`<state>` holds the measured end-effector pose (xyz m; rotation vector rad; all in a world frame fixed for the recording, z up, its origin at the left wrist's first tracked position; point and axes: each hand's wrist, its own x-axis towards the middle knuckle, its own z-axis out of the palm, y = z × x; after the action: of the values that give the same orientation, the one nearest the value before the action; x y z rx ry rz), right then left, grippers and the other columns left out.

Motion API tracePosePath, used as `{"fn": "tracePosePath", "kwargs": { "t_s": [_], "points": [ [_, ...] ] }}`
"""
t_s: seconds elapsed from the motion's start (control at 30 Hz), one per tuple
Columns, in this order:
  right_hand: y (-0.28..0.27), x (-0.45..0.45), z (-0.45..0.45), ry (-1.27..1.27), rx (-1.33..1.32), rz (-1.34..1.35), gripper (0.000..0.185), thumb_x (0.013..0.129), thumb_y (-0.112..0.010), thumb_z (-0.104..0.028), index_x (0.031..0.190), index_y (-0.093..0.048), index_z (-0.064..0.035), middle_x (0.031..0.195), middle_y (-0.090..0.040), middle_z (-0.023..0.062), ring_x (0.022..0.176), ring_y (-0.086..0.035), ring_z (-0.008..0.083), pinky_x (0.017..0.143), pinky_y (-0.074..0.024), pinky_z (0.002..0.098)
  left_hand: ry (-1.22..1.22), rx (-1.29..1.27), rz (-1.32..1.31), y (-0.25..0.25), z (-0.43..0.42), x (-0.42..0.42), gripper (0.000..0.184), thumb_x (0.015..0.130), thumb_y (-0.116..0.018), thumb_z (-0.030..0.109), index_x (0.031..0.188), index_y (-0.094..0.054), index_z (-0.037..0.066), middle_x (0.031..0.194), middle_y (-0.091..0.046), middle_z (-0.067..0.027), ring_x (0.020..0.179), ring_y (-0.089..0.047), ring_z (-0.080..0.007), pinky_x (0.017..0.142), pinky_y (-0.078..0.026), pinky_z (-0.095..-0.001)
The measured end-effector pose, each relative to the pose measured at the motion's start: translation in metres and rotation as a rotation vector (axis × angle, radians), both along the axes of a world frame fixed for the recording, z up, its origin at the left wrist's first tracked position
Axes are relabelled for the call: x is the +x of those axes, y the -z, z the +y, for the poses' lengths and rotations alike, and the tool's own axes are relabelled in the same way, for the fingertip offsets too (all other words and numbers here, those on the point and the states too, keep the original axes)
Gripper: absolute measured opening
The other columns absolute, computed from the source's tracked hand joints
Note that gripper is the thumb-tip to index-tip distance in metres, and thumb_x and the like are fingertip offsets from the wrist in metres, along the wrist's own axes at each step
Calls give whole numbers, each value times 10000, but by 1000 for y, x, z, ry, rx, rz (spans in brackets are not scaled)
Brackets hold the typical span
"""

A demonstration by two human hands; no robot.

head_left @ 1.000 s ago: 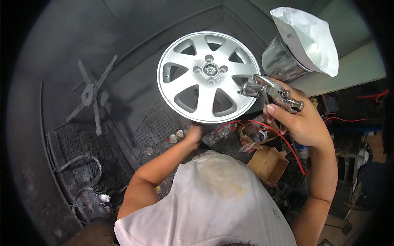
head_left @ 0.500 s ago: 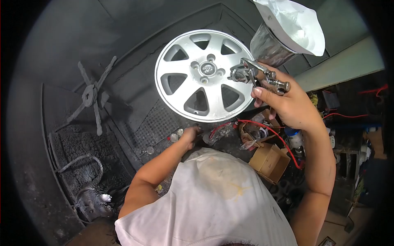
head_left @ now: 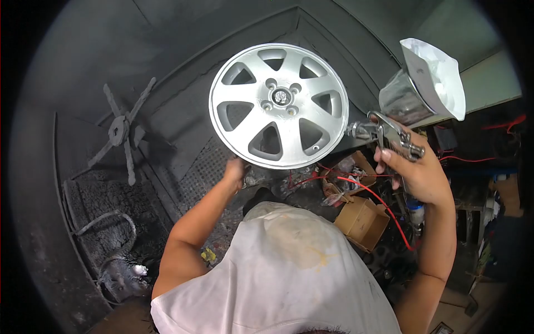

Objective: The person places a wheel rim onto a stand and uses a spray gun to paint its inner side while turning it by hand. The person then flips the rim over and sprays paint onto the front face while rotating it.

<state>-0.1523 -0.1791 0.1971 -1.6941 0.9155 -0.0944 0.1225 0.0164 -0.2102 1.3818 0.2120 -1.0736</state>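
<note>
A silver seven-spoke alloy wheel (head_left: 311,125) faces up in front of me, a round emblem at its hub. My right hand (head_left: 420,172) is wrapped round a metal spray gun (head_left: 389,133), whose nozzle points left at the wheel's right edge. On top of the gun, a tilted metal cup (head_left: 405,100) carries a white paper funnel (head_left: 436,78). At the wheel's lower left edge is my left hand (head_left: 236,171); its fingers are mostly hidden there, so whether they grip the rim cannot be made out.
A grey-coated stand with several arms (head_left: 118,131) is at the left, above a crusted dark mat (head_left: 105,206). Near my right side lie an open cardboard box (head_left: 361,222) and a red hose (head_left: 384,203). Dark walls enclose the far side.
The wheel has turned, its valve hole shifting from lower left to lower right. My right hand has drawn the spray gun right and down. My left hand has moved left and up.
</note>
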Motion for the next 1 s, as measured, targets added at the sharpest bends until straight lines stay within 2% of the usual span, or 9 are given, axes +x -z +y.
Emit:
{"fn": "tracePosePath", "kwargs": {
  "t_s": [0.13, 0.17, 0.3, 0.43, 0.57, 0.63, 0.77, 0.9, 1.0],
  "points": [
    [-3, 0, 13, 20, -29, -123, 616, 964, -666, -159, 1520, -440, -20, 957, -637, 12, 797, -618, 72, 532, -495, 203, -29, 16, 5, 14, -8, -63, 351, 907, -446, 32, 1200, -638, 9, 1046, -676, -115, 863, -638, -213, 717, -519, -367],
    [-2, 0, 11, 27, -28, -126, 616, 964, -666, -159, 1520, -440, -20, 957, -637, 12, 797, -618, 72, 532, -495, 203, 63, 42, 75, -1, -12, -77, 392, 951, -421, 48, 1294, -610, 50, 1221, -646, -104, 1042, -615, -220, 866, -539, -398],
    [8, -2, 1, 87, -157, -75, 583, 971, -661, -159, 1509, -468, -44, 892, -605, -16, 739, -576, 55, 524, -465, 205, 474, 94, 17, 10, -19, -115, 239, 889, -532, 68, 1064, -652, -41, 920, -663, -115, 810, -638, -238, 766, -550, -377],
    [1, -8, 10, 22, -101, -6, 587, 961, -675, -188, 1495, -487, -35, 864, -613, -23, 710, -564, 44, 515, -457, 199, 551, 53, 102, 17, -17, -106, 210, 889, -557, 62, 1033, -656, -54, 982, -666, -116, 872, -637, -243, 812, -544, -372],
    [-4, -2, 17, -65, -6, -77, 593, 948, -686, -215, 1475, -506, -9, 858, -625, -23, 697, -555, 38, 509, -451, 202, 248, 36, 322, 32, -13, -82, 270, 925, -492, 38, 1144, -609, -68, 1142, -647, -183, 1010, -640, -295, 917, -539, -413],
    [2, -6, 16, -58, -1, -121, 598, 948, -684, -211, 1477, -500, -1, 861, -626, -23, 699, -557, 38, 520, -452, 197, -8, -5, 340, 26, -13, -78, 169, 891, -529, 34, 1043, -595, -2, 936, -621, -141, 822, -632, -258, 692, -555, -392],
    [22, -26, 14, 106, -133, -245, 609, 949, -677, -194, 1494, -479, -6, 875, -622, -10, 735, -558, 45, 531, -445, 187, -62, 8, 384, 20, -7, -71, 235, 903, -528, 21, 1134, -565, 11, 1002, -619, -126, 919, -629, -252, 704, -561, -385],
    [32, -55, 9, 212, -214, -181, 598, 948, -671, -174, 1481, -480, 20, 914, -642, 27, 768, -600, 81, 579, -469, 199, -189, -156, 262, 36, -4, -73, 331, 914, -486, 8, 1242, -518, 40, 1154, -590, -133, 1048, -612, -279, 838, -541, -425],
    [33, -79, 25, 209, 104, -219, 613, 921, -694, -148, 1465, -486, 44, 986, -658, 60, 809, -630, 112, 706, -523, 251, -255, -217, 233, 29, -6, -72, 388, 915, -460, 5, 1300, -479, 46, 1221, -571, -142, 1109, -594, -302, 946, -503, -480]
  ]
}}
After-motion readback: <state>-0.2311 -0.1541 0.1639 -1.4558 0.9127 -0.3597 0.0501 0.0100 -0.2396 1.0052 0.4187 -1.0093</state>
